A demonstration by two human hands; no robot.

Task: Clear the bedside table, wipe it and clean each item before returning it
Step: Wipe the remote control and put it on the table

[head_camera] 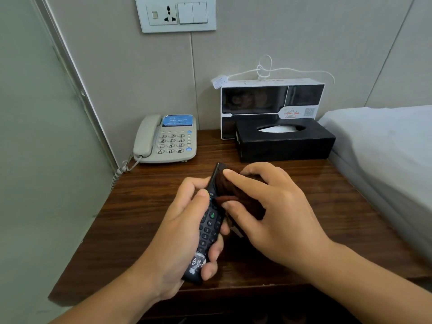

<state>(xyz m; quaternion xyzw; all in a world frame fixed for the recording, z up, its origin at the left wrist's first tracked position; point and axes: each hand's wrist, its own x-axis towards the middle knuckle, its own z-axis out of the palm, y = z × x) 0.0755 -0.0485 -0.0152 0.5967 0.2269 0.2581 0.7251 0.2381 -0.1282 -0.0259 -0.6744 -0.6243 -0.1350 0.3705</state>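
Above the table point(145, 202), the left hand point(184, 232) grips the remote point(209, 226) with curled fingers; the right hand point(268, 213) pinches a brown cloth point(236, 195) against the remote's upper end

You have two hands in view: your left hand point(184, 232) grips one black remote control point(208, 226), and your right hand point(266, 211) holds one dark brown cloth point(236, 195) against it. Beyond your fingertips on the one wooden bedside table point(140, 206) stand one beige telephone point(166, 139), one black tissue box point(285, 141) and one white-framed box point(271, 99) behind it.
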